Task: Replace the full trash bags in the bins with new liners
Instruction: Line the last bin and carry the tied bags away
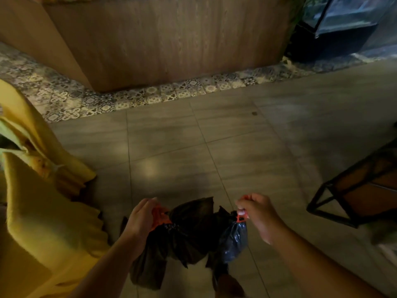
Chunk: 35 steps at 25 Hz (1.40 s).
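A black trash bag (191, 231) with orange drawstrings hangs low in front of me over the grey tiled floor. My left hand (142, 218) grips the orange drawstring (160, 216) on the bag's left side. My right hand (257, 214) pinches the other orange drawstring loop (240, 217) on the right, and the bag's mouth is gathered between the two hands. The bag's lower part hangs behind my forearms. No bin is in view.
A yellow upholstered seat (43, 211) fills the left side. A wooden counter front (167, 39) stands ahead, bordered by patterned tiles (150, 93). A black metal-framed piece with wooden panels (361, 190) is at the right. A dark glass case (343, 22) stands at the top right.
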{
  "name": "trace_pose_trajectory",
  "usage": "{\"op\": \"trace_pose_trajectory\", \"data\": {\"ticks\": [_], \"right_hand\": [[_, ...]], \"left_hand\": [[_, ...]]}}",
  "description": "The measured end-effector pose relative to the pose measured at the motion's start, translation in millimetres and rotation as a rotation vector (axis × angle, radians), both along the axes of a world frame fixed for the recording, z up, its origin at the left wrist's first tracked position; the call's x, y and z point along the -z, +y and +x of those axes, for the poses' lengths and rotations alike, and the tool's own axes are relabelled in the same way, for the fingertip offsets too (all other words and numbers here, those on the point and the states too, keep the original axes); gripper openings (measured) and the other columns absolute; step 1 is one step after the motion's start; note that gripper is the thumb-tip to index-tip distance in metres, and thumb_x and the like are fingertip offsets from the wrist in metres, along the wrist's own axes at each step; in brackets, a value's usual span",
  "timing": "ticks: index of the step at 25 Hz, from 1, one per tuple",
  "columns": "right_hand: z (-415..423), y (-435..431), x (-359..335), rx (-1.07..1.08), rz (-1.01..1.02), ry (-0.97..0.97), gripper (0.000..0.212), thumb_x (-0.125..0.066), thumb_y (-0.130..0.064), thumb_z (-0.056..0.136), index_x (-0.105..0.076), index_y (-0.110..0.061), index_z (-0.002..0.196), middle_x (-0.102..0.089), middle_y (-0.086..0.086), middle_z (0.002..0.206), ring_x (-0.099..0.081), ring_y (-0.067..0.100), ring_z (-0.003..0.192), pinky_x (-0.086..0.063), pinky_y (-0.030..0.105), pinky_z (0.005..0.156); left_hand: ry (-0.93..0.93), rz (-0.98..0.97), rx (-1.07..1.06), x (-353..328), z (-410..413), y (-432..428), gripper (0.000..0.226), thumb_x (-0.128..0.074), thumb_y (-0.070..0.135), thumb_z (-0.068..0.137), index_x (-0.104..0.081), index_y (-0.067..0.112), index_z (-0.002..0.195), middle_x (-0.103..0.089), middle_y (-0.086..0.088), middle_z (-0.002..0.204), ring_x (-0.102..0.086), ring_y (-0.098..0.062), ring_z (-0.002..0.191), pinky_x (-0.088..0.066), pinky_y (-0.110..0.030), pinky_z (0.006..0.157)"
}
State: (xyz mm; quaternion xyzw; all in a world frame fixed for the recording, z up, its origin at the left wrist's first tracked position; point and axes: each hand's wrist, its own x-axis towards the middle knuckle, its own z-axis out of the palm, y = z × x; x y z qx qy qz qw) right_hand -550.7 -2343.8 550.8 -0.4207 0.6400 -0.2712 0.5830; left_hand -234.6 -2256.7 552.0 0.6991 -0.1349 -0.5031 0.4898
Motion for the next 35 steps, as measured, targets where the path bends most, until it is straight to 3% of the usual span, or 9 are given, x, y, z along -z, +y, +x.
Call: {"op": "trace_pose_trajectory", "data": {"ticks": [3,6,10,14,19,27,30,35], "right_hand": [[33,-88,9,-0.046,0.036,-0.021,0.008,-0.076,-0.009,0.088,-0.072,-0.003,0.086,-0.068,0.004,0.067,-0.066,0.016,0.063,-0.054,0.039,0.069],[63,-167,6,-0.103,0.046,-0.031,0.013,-0.081,-0.015,0.087,-0.072,-0.007,0.082,-0.069,0.001,0.067,-0.069,0.015,0.063,-0.055,0.038,0.067],[101,-272,1,-0.092,0.061,-0.022,0.017,-0.081,-0.014,0.087,-0.072,0.001,0.086,-0.070,0.004,0.070,-0.069,0.017,0.064,-0.055,0.034,0.065],[157,-386,-7,-0.091,0.041,-0.001,0.011,-0.078,-0.007,0.088,-0.070,-0.005,0.080,-0.066,0.006,0.066,-0.064,0.014,0.057,-0.051,0.036,0.062],[225,-519,-11,-0.085,-0.004,0.081,0.009,-0.076,-0.011,0.089,-0.072,-0.005,0.083,-0.067,0.005,0.066,-0.065,0.012,0.058,-0.053,0.034,0.065],[307,-720,-11,-0.067,-0.026,0.093,0.009,-0.075,-0.014,0.089,-0.073,-0.009,0.081,-0.071,0.002,0.067,-0.069,0.011,0.060,-0.052,0.032,0.063],[337,-797,11,-0.087,-0.011,0.080,0.009,-0.076,-0.018,0.087,-0.073,-0.011,0.081,-0.072,-0.002,0.065,-0.072,0.011,0.062,-0.053,0.032,0.061],[394,-928,42,-0.140,0.089,0.017,0.017,-0.077,-0.026,0.070,-0.073,-0.011,0.076,-0.072,0.001,0.064,-0.073,0.017,0.060,-0.055,0.035,0.060]], "left_hand": [[0.020,0.011,-0.081,-1,19,-82,0.024,-0.057,0.017,0.107,-0.070,0.002,0.092,-0.076,-0.019,0.079,-0.073,-0.023,0.058,-0.059,-0.031,0.052],[0.013,-0.005,-0.105,-16,36,-161,0.025,-0.050,0.009,0.110,-0.064,-0.002,0.092,-0.071,-0.021,0.074,-0.070,-0.019,0.050,-0.057,-0.028,0.045],[0.007,-0.021,-0.104,-29,72,-261,0.025,-0.046,0.005,0.110,-0.060,-0.003,0.091,-0.065,-0.023,0.077,-0.067,-0.017,0.045,-0.056,-0.027,0.043],[0.033,-0.028,-0.105,-16,122,-364,0.024,-0.050,0.011,0.110,-0.064,-0.002,0.096,-0.069,-0.022,0.079,-0.068,-0.026,0.058,-0.058,-0.030,0.048],[0.049,-0.022,-0.009,11,190,-507,0.030,-0.053,0.023,0.110,-0.069,-0.001,0.101,-0.077,-0.013,0.074,-0.074,-0.022,0.060,-0.056,-0.028,0.049],[0.100,0.024,-0.047,11,293,-713,0.027,-0.060,0.030,0.106,-0.068,0.005,0.097,-0.078,-0.023,0.085,-0.076,-0.037,0.072,-0.062,-0.045,0.067],[0.048,0.023,-0.043,15,321,-783,0.017,-0.062,0.019,0.102,-0.069,0.003,0.098,-0.078,-0.019,0.080,-0.076,-0.028,0.066,-0.060,-0.036,0.056],[-0.009,0.069,-0.075,17,361,-901,0.012,-0.057,0.007,0.106,-0.066,-0.001,0.103,-0.073,-0.022,0.088,-0.073,-0.022,0.062,-0.058,-0.026,0.052]]}}
